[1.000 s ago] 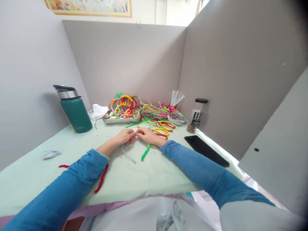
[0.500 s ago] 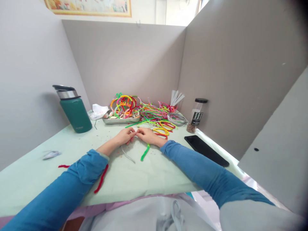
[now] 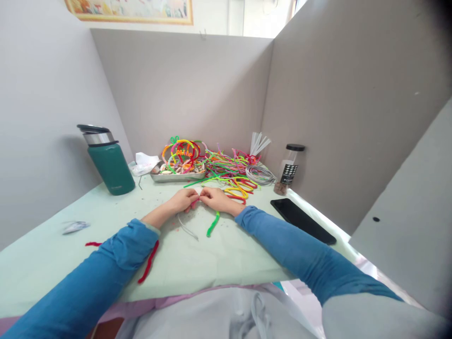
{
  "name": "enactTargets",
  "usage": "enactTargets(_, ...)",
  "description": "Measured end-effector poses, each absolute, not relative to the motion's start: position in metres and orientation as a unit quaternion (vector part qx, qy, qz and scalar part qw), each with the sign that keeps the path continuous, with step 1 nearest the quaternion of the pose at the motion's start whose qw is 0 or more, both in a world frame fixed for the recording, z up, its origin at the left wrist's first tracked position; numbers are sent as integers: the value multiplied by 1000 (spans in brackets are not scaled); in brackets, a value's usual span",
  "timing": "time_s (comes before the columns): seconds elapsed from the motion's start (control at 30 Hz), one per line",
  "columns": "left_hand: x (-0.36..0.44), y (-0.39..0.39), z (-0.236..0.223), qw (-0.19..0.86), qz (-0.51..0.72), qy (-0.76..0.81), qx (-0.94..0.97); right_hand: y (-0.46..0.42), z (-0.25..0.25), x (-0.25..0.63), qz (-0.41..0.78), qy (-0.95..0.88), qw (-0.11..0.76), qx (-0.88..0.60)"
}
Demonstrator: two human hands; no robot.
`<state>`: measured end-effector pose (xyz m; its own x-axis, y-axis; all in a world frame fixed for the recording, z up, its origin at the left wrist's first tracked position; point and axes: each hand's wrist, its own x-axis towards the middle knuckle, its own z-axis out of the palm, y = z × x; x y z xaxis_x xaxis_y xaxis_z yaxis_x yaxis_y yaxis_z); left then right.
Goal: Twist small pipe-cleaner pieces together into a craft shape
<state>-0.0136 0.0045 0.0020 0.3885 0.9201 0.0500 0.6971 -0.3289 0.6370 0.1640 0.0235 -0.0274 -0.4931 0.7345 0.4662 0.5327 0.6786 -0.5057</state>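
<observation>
Head view: your left hand (image 3: 184, 200) and right hand (image 3: 214, 198) meet low over the table, fingertips nearly touching. Your left fingers curl closed around a small pink piece (image 3: 194, 203); your right thumb and forefinger pinch together at its upper end, beside a scrap of white. The piece sits between your two hands, mostly covered, so you cannot tell its full shape.

A thin, smooth grey wire (image 3: 189, 227) curves out below your left hand; whether you grip it, you cannot tell. Just below your right hand lies a fuzzy green strip (image 3: 213, 225), slightly bent. A plush red strip (image 3: 150, 262) shows by your left sleeve, on the pale green, softly creased cloth (image 3: 212, 268).

Beyond your hands, a shallow metal tray (image 3: 178, 178) bears rounded, brightly coloured fuzzy hoops (image 3: 183, 142). Right of it spreads a tangled heap of fuzzy stems (image 3: 228, 165), with yellow-and-red loops (image 3: 240, 196) in front and a neat grey coil (image 3: 261, 174) alongside. A clear, black-capped cylindrical jar (image 3: 287, 173) and a flat black phone (image 3: 302, 221) stand and lie farther right; a matte green bottle (image 3: 113, 168) stands at left.
</observation>
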Motion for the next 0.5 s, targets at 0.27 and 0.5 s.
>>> enactTargets(0.27,-14,3,3,273,202,504,794,24,-28,164,155,-850,342,-370)
enactTargets(0.5,-12,2,2,310,214,502,779,26,-30,164,164,-850,345,-364)
